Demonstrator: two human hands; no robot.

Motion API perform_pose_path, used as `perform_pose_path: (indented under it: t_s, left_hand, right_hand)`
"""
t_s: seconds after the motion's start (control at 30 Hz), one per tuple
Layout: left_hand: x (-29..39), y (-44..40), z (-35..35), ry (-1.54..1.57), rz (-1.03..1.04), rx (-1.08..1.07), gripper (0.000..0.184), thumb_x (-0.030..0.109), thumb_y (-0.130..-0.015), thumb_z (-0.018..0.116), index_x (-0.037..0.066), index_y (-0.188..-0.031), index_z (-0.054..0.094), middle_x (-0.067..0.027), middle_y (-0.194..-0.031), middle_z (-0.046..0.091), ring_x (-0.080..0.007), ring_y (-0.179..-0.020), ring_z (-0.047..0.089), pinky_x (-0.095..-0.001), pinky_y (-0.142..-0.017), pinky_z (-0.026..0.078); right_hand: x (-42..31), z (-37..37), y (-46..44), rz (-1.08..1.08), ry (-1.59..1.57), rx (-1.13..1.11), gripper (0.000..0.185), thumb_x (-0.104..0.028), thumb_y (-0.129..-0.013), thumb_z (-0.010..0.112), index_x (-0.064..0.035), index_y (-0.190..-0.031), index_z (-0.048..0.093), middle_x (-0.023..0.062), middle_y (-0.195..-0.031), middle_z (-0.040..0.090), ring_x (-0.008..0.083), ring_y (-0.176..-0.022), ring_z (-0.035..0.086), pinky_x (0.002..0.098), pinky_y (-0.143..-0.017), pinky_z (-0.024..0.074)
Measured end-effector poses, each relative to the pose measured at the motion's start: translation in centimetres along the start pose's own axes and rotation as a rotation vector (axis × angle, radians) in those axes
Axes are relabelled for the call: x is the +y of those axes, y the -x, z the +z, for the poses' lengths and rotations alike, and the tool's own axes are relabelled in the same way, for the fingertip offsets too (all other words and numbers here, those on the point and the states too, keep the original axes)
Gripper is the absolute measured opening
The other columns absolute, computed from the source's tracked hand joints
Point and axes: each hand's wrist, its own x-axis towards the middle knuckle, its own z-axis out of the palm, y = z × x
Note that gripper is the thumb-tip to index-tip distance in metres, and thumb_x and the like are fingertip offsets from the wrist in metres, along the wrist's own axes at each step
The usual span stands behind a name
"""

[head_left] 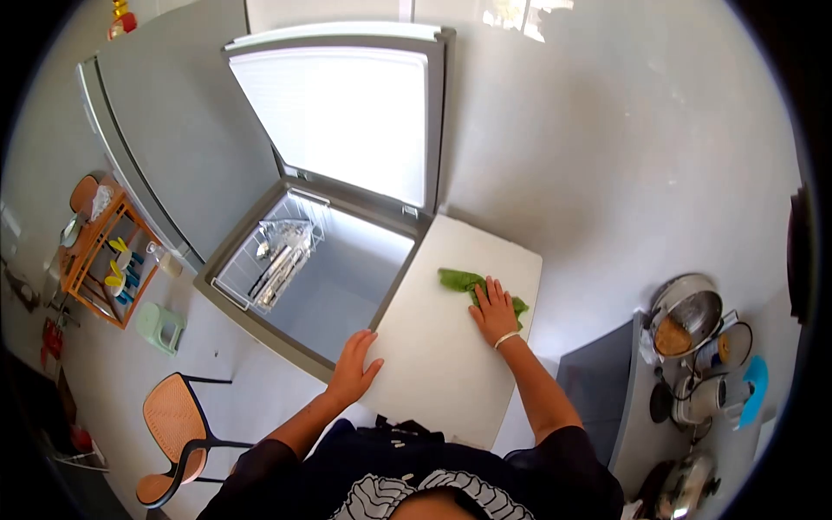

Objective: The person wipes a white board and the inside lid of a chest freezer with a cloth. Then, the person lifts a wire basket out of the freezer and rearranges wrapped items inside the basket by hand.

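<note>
A crumpled green cloth (461, 280) lies on the white top (451, 347) beside the chest freezer. My right hand (495, 311) rests flat over the cloth, its fingers outstretched and slightly spread, pressing it against the surface. Cloth shows on both sides of the hand; the part beneath the palm is hidden. At the near left edge of the white top, my left hand (354, 367) touches the border next to the freezer rim, fingers extended and thumb apart, with nothing in it. The chest freezer (260, 325) has its lid (347, 121) raised.
Inside the freezer hangs a wire basket (227, 276) with wrapped items (282, 264). A tall grey refrigerator (182, 104) stands at left. A chair (173, 412), a green stool (159, 327) and a wooden rack (87, 251) are on the left; pots (691, 303) crowd a counter at right.
</note>
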Motion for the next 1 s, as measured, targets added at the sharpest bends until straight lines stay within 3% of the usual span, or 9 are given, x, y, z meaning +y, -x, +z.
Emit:
perform_pose_path:
  t_s: [0.23,0.43,0.57,0.63,0.67,0.73,0.8,0.9,1.0]
  left_hand:
    - [7.8,-20.8,-15.7,-0.331,0.458,0.366,0.054,0.011,-0.091,0.067,0.004,-0.141,0.049,-0.0195,-0.148,0.047,-0.0369,-0.14,0.041,-0.0464,-0.116,0.031]
    - [16.0,-37.0,-24.0,-0.655,0.85,0.494,0.064,0.035,-0.092,0.068,0.008,-0.144,0.045,-0.018,-0.148,0.045,-0.0362,-0.141,0.038,-0.0466,-0.114,0.033]
    - [16.5,-43.5,-25.3,-0.849,0.8,0.49,0.072,0.057,-0.093,0.059,0.009,-0.145,0.045,-0.0158,-0.15,0.044,-0.0342,-0.142,0.036,-0.05,-0.118,0.026]
    - [15.8,-45.1,-24.8,-0.794,0.358,0.2,0.079,0.066,-0.092,0.052,0.012,-0.149,0.041,-0.0141,-0.153,0.041,-0.0327,-0.146,0.03,-0.0534,-0.121,0.018]
    - [15.0,-45.2,-24.6,-0.794,0.358,0.199,0.079,0.066,-0.092,0.052,0.012,-0.149,0.041,-0.0141,-0.153,0.041,-0.0327,-0.146,0.03,-0.0534,-0.121,0.018]
    - [13.1,-45.5,-23.5,-0.662,0.559,0.306,0.081,0.066,-0.092,0.053,0.013,-0.151,0.038,-0.0139,-0.153,0.041,-0.0324,-0.147,0.029,-0.0544,-0.121,0.015]
    - [11.8,-45.8,-23.6,-0.653,0.551,0.282,0.078,0.063,-0.093,0.052,0.013,-0.151,0.037,-0.0141,-0.153,0.04,-0.0331,-0.147,0.029,-0.0546,-0.121,0.016]
    - [10.8,-44.4,-22.7,-0.428,0.77,0.418,0.068,0.05,-0.094,0.06,0.006,-0.144,0.046,-0.0192,-0.15,0.043,-0.0364,-0.142,0.035,-0.0463,-0.118,0.027]
    - [10.5,-37.5,-18.0,-0.015,0.66,0.264,0.061,0.04,-0.091,0.07,0.003,-0.136,0.053,-0.0204,-0.145,0.047,-0.036,-0.137,0.042,-0.0428,-0.114,0.033]
  right_hand:
    - [-4.5,0.8,-1.9,-0.193,-0.061,-0.153,0.065,-0.047,-0.102,0.041,-0.004,-0.15,0.036,0.0167,-0.16,0.029,0.0296,-0.149,0.024,0.049,-0.12,0.0203]
    - [-7.7,-0.5,2.3,-0.398,-0.313,-0.069,0.046,-0.024,-0.099,0.055,-0.0056,-0.14,0.05,0.014,-0.151,0.043,0.0309,-0.139,0.04,0.0443,-0.114,0.0323]
    - [-7.2,-0.8,4.5,-0.474,-0.487,0.004,0.031,-0.012,-0.094,0.059,-0.0075,-0.125,0.062,0.0098,-0.135,0.058,0.028,-0.127,0.052,0.0409,-0.105,0.0418]
    - [-6.6,-1.3,5.5,-0.458,-0.557,-0.043,0.029,-0.012,-0.094,0.059,-0.0079,-0.122,0.064,0.0096,-0.13,0.061,0.0289,-0.123,0.054,0.0412,-0.102,0.0432]
    - [-6.3,-1.9,6.2,-0.456,-0.619,-0.095,0.026,-0.012,-0.093,0.06,-0.0082,-0.118,0.066,0.0095,-0.125,0.064,0.0299,-0.119,0.057,0.0414,-0.099,0.0446]
    - [-6.1,-3.1,6.8,-0.303,-0.753,-0.055,0.02,-0.016,-0.095,0.06,-0.0059,-0.11,0.069,0.0058,-0.11,0.069,0.0236,-0.102,0.063,0.0367,-0.091,0.0488]
    - [-6.0,-4.2,5.9,0.439,-1.206,-0.311,0.02,-0.019,-0.099,0.057,-0.0041,-0.105,0.069,0.0032,-0.1,0.068,0.0147,-0.089,0.064,0.0315,-0.084,0.0516]
    - [-6.6,-7.2,2.8,0.595,-1.695,-0.035,0.024,-0.022,-0.101,0.055,-0.0016,-0.109,0.064,0.0027,-0.094,0.065,0.0113,-0.08,0.062,0.0274,-0.07,0.053]
    - [-8.5,-12.4,-0.8,0.485,-1.708,0.073,0.028,-0.025,-0.102,0.054,-0.0007,-0.113,0.063,0.0024,-0.093,0.064,0.0093,-0.076,0.059,0.0238,-0.066,0.0505]
